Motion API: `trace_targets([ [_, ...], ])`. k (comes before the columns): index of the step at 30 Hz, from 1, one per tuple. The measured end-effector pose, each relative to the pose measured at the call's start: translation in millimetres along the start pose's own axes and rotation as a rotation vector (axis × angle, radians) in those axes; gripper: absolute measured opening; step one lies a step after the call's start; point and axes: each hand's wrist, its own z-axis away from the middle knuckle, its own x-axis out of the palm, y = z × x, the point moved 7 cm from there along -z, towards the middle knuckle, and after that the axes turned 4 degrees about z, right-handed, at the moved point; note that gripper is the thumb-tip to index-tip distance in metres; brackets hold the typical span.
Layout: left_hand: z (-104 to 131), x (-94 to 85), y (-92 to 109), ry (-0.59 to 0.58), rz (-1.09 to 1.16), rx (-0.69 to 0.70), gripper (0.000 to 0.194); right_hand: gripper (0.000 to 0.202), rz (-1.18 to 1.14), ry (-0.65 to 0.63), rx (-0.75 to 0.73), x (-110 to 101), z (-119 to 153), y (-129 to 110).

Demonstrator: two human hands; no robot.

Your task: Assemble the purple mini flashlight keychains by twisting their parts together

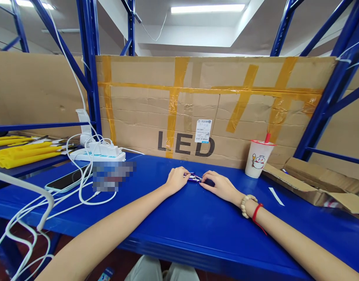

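Note:
A small, slim purple-and-silver object (194,178) with a shiny surface lies low over the blue table (173,226); its kind is too small to make out. My left hand (177,180) is closed on its left end, thumb and fingers pinched together. At the other end, the bent fingertips of my right hand (219,185) hold or press it. Under the right palm shows a dark rounded thing (209,182), partly covered by the fingers. A beaded bracelet and a red cord circle my right wrist.
A white cup (258,160) with a red straw stands at the back right, beside an open cardboard box (311,187) and a paper strip (276,196). Leftward are a phone (68,178), a power strip (106,154), tangled white cables and yellow-handled items (30,154). Cardboard (144,109) walls the back.

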Motion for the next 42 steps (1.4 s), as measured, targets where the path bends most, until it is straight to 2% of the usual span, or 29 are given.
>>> trace_targets([
  [7, 3, -11.3, -3, 0.110, 0.074, -0.081, 0.014, 0.021, 0.006, -0.004, 0.021, 0, 0, -1],
  [17, 2, -9.6, -6, 0.153, 0.061, -0.090, 0.008, 0.018, -0.005, 0.016, 0.008, 1, -1, 1],
  [23, 0, -3.3, -6, 0.116, 0.068, -0.053, 0.013, 0.025, 0.016, -0.002, 0.025, 4, 1, 5],
  [28, 0, 2.0, -1, 0.074, 0.074, 0.012, 0.022, 0.023, 0.037, -0.002, 0.049, 3, 1, 6],
  [32, -1, 3.1, -5, 0.064, 0.090, -0.028, 0.018, 0.023, 0.047, 0.006, 0.112, 1, 1, 9],
  [39, -5, 6.9, -18, 0.023, 0.089, -0.112, 0.028, 0.030, 0.017, 0.017, 0.080, 1, 1, 4],
  [42, -7, 8.2, -25, 0.012, 0.125, -0.164, 0.022, 0.033, 0.023, 0.025, 0.084, 1, 1, 3],
])
